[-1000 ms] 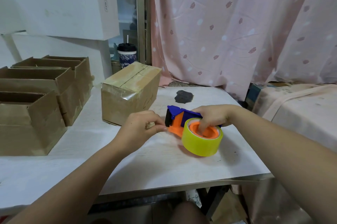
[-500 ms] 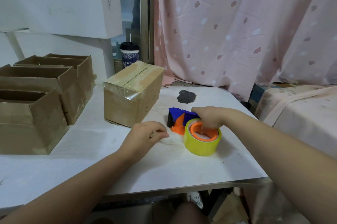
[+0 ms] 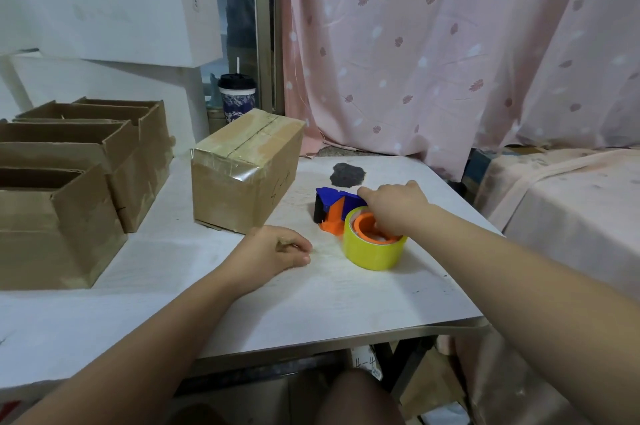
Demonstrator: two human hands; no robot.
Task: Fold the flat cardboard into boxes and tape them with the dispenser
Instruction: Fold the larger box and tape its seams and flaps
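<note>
A person's right hand (image 3: 394,211) grips the tape dispenser (image 3: 332,216) on a scuffed white table (image 3: 311,303), fingers curled down over the orange hub of its yellow roll (image 3: 372,249). The dispenser lies flat toward the table's far right corner. Its long axis runs from the blue and black blade end, aimed at the far left, back to the glossy roll nearer the right edge. The left hand (image 3: 273,251) rests on the table just left of the roll, apart from the right hand, fingers tucked against the thumb. Whether they pinch a scrap of tape cannot be told from this angle.

Of the 2 hands the right is plainly the nearer, already on the tool, so any lift would likely fall to it. Beyond the left hand stands 1 sealed box (image 3: 239,182) of brown corrugated card, its top seam and near end shiny with clear tape. A row of open boxes (image 3: 62,213) lines the left edge. No flat cardboard shows on the table.
</note>
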